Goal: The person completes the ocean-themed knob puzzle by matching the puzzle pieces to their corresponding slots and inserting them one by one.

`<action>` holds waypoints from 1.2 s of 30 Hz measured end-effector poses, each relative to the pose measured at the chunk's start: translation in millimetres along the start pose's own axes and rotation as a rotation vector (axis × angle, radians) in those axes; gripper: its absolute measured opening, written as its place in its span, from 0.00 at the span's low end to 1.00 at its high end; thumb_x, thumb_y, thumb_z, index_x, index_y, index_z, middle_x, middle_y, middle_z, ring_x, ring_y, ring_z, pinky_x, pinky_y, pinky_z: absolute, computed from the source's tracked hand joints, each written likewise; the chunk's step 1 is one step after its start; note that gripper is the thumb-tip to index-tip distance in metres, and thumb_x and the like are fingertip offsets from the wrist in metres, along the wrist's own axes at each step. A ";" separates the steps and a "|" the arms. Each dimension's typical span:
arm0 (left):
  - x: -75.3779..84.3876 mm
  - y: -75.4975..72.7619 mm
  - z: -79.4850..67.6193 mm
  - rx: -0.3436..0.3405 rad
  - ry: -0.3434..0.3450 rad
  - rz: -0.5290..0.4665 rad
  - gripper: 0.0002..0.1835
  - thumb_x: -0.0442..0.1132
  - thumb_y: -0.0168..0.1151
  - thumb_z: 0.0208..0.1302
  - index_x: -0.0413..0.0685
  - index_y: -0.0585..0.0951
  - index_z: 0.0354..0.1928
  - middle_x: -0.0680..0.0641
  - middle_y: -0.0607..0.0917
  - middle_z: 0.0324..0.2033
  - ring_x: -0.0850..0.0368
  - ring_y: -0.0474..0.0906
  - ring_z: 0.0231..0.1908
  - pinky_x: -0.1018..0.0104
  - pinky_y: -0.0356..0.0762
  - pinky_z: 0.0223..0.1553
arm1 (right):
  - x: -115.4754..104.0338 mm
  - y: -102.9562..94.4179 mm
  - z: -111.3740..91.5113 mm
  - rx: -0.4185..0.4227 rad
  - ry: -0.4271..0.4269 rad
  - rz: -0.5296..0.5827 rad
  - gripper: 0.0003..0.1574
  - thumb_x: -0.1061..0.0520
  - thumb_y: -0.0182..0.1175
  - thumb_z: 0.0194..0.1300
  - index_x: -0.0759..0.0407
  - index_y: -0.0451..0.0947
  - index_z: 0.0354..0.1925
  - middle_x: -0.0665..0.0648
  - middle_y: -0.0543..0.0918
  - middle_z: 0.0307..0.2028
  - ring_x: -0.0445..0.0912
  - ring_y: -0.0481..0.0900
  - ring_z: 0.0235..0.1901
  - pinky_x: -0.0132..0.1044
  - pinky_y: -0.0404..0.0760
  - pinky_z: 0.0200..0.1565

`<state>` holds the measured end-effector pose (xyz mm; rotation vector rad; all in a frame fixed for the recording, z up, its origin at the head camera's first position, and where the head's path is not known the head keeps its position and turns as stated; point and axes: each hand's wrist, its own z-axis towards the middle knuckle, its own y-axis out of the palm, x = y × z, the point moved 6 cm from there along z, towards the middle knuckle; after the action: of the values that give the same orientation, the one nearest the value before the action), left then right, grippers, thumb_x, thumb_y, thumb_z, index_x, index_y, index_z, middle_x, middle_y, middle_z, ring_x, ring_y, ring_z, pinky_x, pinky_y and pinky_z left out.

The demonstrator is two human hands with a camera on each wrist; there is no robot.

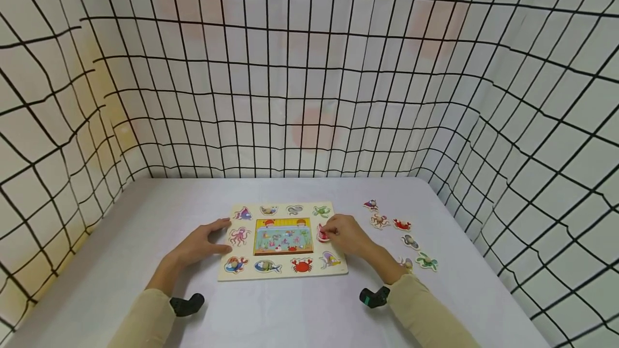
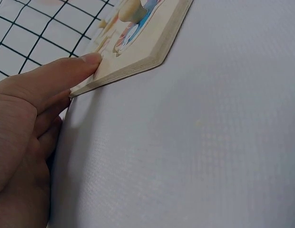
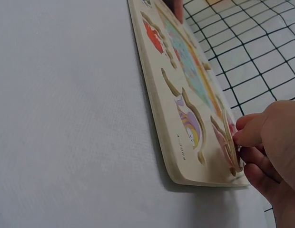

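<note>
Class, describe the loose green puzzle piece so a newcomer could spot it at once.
Find the puzzle board on the table. To its right, loose pieces lie scattered. Look just beyond the right sleeve for the green piece, the only green one among them.

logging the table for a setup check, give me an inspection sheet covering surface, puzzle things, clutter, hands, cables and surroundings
surface: pale tabletop
job's things: wooden sea-animal puzzle board, with a knobbed striped fish piece in its front row; red-pink piece tilted at a recess on the right side; six loose pieces right of the board, among them an octopus piece and a red crab piece, one partly hidden by the forearm
clutter: nothing seen
left hand: at the board's left edge, thumb touching it
right hand: fingers pinching the red-pink piece
cables: nothing seen
surroundings: pale walls crossed by black grid lines
</note>
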<state>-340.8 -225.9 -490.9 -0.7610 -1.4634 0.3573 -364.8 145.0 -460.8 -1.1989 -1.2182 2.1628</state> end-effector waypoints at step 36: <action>-2.6 1.1 2.1 -0.001 -0.022 -0.006 0.46 0.48 0.79 0.57 0.42 0.70 0.75 0.36 0.62 0.77 0.31 0.47 0.77 0.30 0.45 0.72 | 5.0 14.0 1.7 -0.043 0.019 -0.116 0.09 0.64 0.65 0.69 0.59 0.91 0.44 0.50 0.85 0.40 0.41 0.77 0.37 0.35 0.79 0.39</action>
<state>-342.8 -226.3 -493.7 -0.7555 -1.4867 0.3616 -368.0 139.7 -474.5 -1.1337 -1.2989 2.0466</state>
